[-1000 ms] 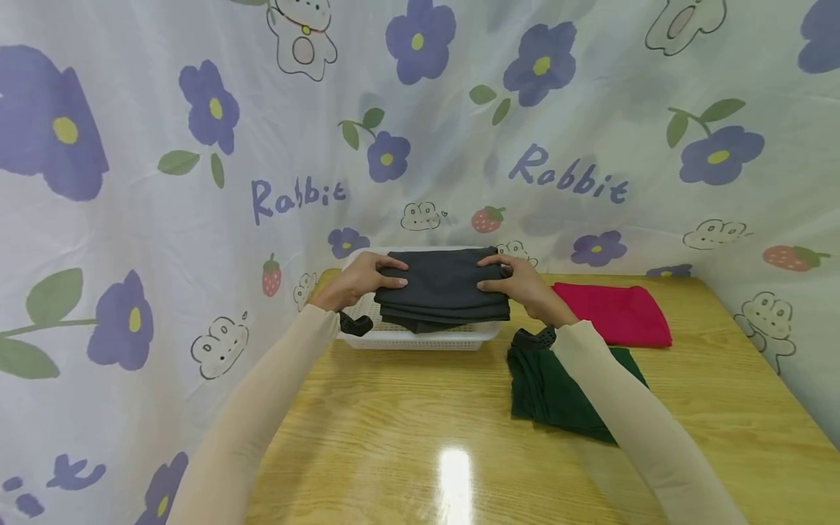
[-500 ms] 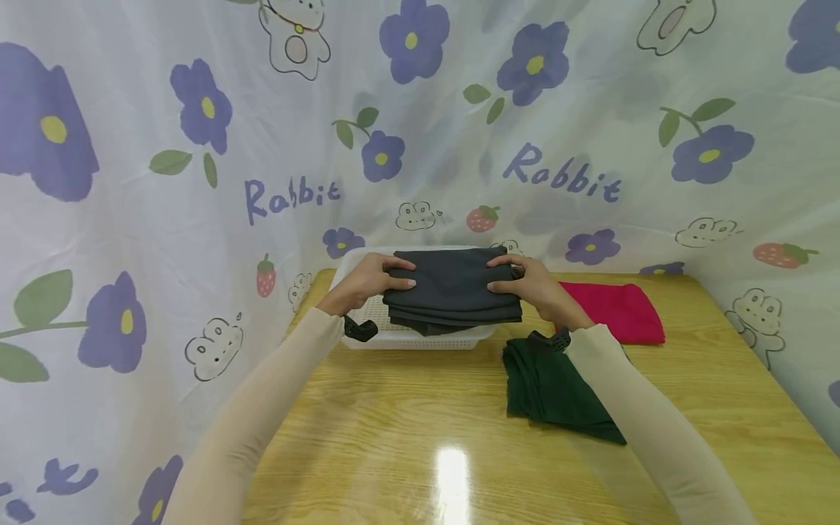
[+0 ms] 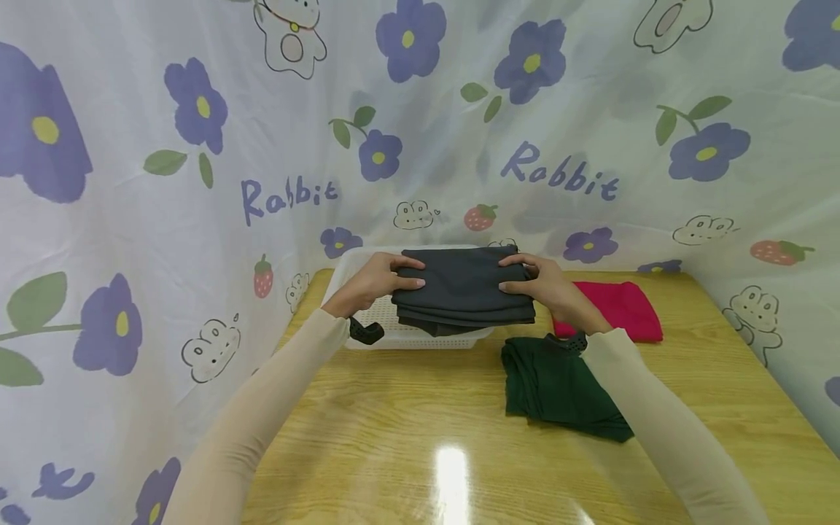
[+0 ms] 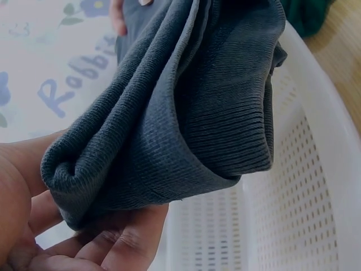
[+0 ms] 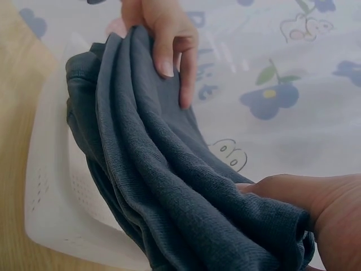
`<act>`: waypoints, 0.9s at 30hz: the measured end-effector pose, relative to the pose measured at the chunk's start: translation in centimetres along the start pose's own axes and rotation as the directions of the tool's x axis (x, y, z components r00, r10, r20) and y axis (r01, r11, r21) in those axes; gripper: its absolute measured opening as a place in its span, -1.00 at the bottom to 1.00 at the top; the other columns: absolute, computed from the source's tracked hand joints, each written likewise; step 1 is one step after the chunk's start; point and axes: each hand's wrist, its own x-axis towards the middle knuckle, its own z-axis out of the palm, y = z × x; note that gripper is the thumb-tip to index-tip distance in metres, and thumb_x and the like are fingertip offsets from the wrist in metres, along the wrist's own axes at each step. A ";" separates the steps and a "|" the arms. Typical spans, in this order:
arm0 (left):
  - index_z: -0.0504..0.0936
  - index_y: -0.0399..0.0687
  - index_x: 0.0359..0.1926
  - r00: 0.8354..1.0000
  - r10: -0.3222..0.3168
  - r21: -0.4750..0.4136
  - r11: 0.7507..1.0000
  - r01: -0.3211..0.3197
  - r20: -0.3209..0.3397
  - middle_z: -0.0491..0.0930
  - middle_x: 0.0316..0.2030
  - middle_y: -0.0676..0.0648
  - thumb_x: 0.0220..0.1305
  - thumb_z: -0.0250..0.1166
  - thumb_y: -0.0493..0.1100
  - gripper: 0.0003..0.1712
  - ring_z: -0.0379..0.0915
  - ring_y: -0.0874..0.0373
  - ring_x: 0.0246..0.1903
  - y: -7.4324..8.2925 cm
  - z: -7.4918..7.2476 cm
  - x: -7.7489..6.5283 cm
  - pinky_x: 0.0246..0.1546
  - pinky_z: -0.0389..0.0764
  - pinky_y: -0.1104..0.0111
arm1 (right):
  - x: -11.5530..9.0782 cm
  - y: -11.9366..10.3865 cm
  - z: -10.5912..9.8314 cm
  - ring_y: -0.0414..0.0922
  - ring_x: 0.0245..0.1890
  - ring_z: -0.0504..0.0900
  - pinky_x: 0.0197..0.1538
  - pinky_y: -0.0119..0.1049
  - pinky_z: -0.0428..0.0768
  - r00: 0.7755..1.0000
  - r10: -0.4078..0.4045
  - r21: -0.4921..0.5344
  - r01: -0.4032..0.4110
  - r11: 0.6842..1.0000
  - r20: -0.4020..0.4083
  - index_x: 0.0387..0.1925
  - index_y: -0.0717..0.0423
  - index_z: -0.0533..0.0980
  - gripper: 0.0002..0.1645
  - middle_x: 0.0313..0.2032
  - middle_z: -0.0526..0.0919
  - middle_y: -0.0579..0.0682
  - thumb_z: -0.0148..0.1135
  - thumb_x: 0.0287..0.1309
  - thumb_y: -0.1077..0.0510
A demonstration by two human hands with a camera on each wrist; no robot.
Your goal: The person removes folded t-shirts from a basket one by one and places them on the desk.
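Observation:
A folded dark grey garment [image 3: 463, 284], several layers thick, is held up over the white basket by both hands. My left hand [image 3: 379, 278] grips its left end, thumb on the near face and fingertips on top. At the opposite end, my right hand [image 3: 543, 284] pinches it in the same way. In the left wrist view, the garment's [image 4: 152, 130] folded layers and a ribbed band show, with the left fingers [image 4: 127, 240] curled underneath. The right wrist view shows the stacked folds [image 5: 169, 180] running between the two hands.
The white perforated basket [image 3: 420, 343] stands at the back of the wooden table [image 3: 367, 437]. To its right lie a folded dark green cloth [image 3: 551, 390], partly under the right forearm, and a red cloth [image 3: 626, 310] farther back. A printed curtain [image 3: 446, 117] hangs behind.
Both hands have shifted slightly to the right with the grey garment, uncovering more of the basket's left side. The grip looks the same.

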 end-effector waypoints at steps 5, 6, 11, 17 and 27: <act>0.63 -0.01 0.29 1.000 0.015 0.011 1.000 -0.015 0.002 0.33 0.43 -0.16 0.35 0.45 -0.15 -0.49 0.64 -0.02 -0.04 0.4 0.8 0.1 -0.12 0.66 0.21 | -0.8 0.0 -0.8 0.25 0.40 0.30 0.34 0.16 0.42 1.000 0.017 -0.002 -0.017 1.000 -0.009 0.34 0.10 0.47 -0.39 0.49 0.23 0.24 0.42 0.30 0.20; 0.63 -0.01 0.30 1.000 0.017 0.007 1.000 -0.017 0.005 0.32 0.44 -0.16 0.34 0.45 -0.15 -0.49 0.64 -0.01 -0.03 0.5 0.9 0.1 -0.11 0.66 0.22 | -1.0 0.0 -1.0 0.25 0.41 0.28 0.34 0.17 0.41 1.000 0.019 0.001 -0.019 1.000 -0.010 0.34 0.09 0.47 -0.39 0.50 0.22 0.23 0.43 0.30 0.19; 0.64 -0.01 0.28 1.000 0.023 -0.017 1.000 -0.023 0.013 0.32 0.43 -0.15 0.33 0.47 -0.16 -0.49 0.62 -0.02 0.00 0.8 1.8 0.3 -0.09 0.66 0.22 | -1.7 0.3 -1.8 0.23 0.47 0.19 0.35 0.17 0.40 1.000 0.018 -0.003 -0.018 1.000 -0.009 0.34 0.09 0.47 -0.38 0.53 0.16 0.19 0.43 0.30 0.18; 0.66 0.01 0.26 0.999 0.036 -0.019 0.999 -0.035 0.029 0.37 0.39 -0.13 0.30 0.49 -0.16 -0.49 0.62 -0.02 -0.01 1.3 3.1 0.6 -0.11 0.65 0.24 | -2.8 0.8 -2.9 0.22 0.27 0.41 0.19 0.00 0.59 0.999 0.046 -0.011 -0.046 0.999 -0.021 0.36 0.05 0.45 -0.36 0.47 0.26 0.22 0.44 0.30 0.15; 0.66 0.02 0.26 0.995 0.079 -0.006 0.997 -0.079 0.058 0.43 0.33 -0.13 0.30 0.50 -0.15 -0.48 0.60 0.02 0.04 2.0 5.6 1.1 -0.10 0.66 0.25 | -5.0 1.7 -5.2 0.19 0.36 0.35 0.12 -0.11 0.62 0.999 0.046 -0.040 -0.046 0.998 -0.013 0.38 -0.03 0.44 -0.34 0.52 0.18 0.13 0.42 0.32 0.01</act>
